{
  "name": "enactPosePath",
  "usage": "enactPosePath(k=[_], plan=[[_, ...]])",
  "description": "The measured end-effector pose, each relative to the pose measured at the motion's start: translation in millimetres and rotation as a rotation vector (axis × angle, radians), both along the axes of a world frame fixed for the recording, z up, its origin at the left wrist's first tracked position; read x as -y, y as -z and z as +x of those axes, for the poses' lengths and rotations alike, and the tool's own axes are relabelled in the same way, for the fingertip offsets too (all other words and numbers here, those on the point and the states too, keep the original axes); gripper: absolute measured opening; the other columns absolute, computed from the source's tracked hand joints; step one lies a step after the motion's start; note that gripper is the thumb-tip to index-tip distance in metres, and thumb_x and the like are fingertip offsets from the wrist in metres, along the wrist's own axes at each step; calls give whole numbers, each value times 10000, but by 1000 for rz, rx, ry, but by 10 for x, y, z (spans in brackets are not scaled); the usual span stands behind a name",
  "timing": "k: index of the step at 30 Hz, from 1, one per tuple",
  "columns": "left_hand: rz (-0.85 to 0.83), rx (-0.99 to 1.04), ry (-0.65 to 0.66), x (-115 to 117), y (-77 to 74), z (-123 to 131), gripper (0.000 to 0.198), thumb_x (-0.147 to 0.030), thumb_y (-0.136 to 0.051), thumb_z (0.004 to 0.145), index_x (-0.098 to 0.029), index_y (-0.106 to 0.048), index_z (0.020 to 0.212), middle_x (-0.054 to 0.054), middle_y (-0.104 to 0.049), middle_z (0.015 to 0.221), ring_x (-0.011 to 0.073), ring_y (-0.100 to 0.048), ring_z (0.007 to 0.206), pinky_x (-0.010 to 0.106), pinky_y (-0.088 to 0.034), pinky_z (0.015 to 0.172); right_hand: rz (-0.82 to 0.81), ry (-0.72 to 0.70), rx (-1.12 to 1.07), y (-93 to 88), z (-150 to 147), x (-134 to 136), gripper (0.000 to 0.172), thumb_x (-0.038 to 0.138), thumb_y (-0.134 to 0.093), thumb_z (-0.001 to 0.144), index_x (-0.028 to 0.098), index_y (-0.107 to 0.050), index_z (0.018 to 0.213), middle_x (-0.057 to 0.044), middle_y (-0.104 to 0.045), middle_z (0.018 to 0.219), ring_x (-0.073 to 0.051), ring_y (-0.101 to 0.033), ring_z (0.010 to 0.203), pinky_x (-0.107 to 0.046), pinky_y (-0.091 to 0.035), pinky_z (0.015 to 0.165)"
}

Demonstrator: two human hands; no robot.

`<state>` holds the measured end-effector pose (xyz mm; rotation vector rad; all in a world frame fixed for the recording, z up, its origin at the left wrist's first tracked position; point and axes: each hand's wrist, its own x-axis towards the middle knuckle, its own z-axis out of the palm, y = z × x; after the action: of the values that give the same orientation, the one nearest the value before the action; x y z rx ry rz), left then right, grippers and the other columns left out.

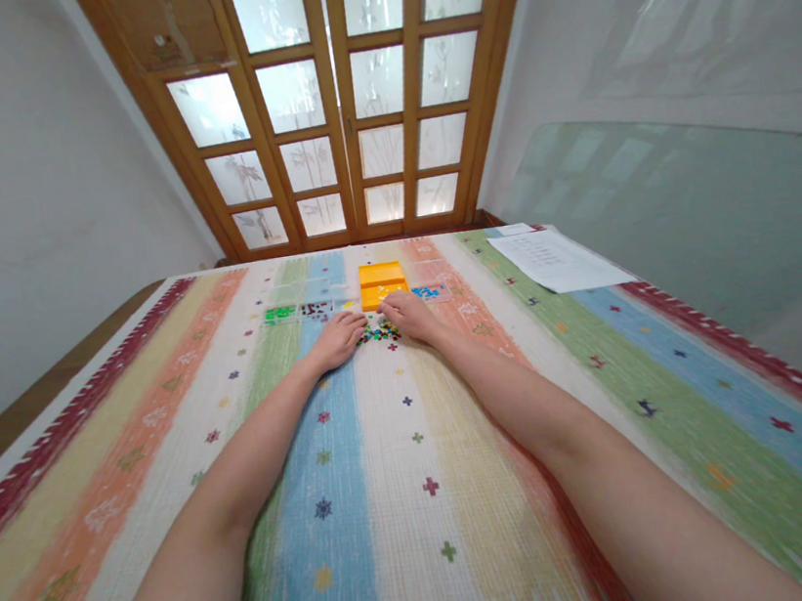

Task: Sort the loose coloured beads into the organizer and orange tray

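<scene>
Since colourful pieces are lying between left hand and right hand, they're likely serving both. Pinching? I cannot tell.

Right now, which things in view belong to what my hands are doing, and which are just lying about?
Likely in the job: left hand, right hand, mixed coloured pieces between them, orange box, green pieces, dark reddish pieces, blue pieces.

Likely just lying about: paper sheet, striped cloth.

Colored pieces on striped tablecloth.
</scene>
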<state>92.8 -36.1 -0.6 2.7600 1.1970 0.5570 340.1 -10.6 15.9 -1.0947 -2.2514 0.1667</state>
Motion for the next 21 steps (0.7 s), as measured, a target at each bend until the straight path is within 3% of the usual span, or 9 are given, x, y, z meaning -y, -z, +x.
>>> enactPosePath(k=[9, 13, 21], plan=[[43, 76, -83, 39, -24, -130, 475, -361, -312, 1109, -211, -747, 1229, 97, -694, 1354, 253, -565, 1303, 480, -398, 1212, -60, -271, 91, -66, -35, 97, 399, 354, -490, 1062, 199, -790, 848, -76, -776, 906, -220, -655, 903, -316, -444, 873], [1, 122, -97, 74, -61, -108, 466, -358, -328, 1106, -201, -755, 1210, 94, -712, 1324, 252, -574, 1284, 466, -409, 1203, -36, -278, 115, -81, -62, 114, 374, 326, -497, 1056, 208, -804, 877, -82, -788, 977, -220, -665, 938, -330, -452, 910], [-62, 169, -139, 120, -97, -101, 446, -336, -341, 1097, -211, -757, 1203, 66, -730, 1324, 239, -592, 1267, 443, -414, 1201, -19, -256, 138, -190, -78, 208, 348, 317, -515, 1043, 198, -811, 903, -87, -788, 933, -217, -665, 918, -331, -466, 908]])
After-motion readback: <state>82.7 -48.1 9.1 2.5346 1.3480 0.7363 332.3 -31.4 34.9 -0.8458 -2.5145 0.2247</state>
